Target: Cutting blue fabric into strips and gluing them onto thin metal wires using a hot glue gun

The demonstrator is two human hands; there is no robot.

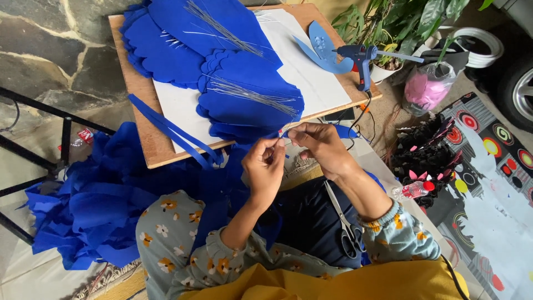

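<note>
Right, both my hands are up in front of me, just below the near edge of the board [145, 145]. My left hand [265, 166] has its fingertips pinched together on a thin wire [282, 136], and my right hand [317, 143] meets it from the other side, fingers closed on the same small piece with a bit of blue strip [284, 133] between them. The two hands are nearly touching at the tips. How much of the wire runs between them I cannot tell, it is too fine.

Just above my hands, blue petals [250, 103] lie stacked on a white sheet [311, 72] on the board, with a bundle of wires [250, 94] across them. More petals [183, 39] and another wire bundle [222, 28] sit further up. Long blue strips [172, 130] hang off the board's near edge.

At the board's right corner a blue glue gun [358, 58] stands beside a blue cutout [322, 47]. Scissors [347, 228] rest on my lap, near my right forearm. A heap of blue fabric [94, 205] fills the floor to my left. To the right, a pink bag [425, 89], potted plants [394, 22] and a small bottle [413, 190] on the patterned mat [488, 183]
</note>
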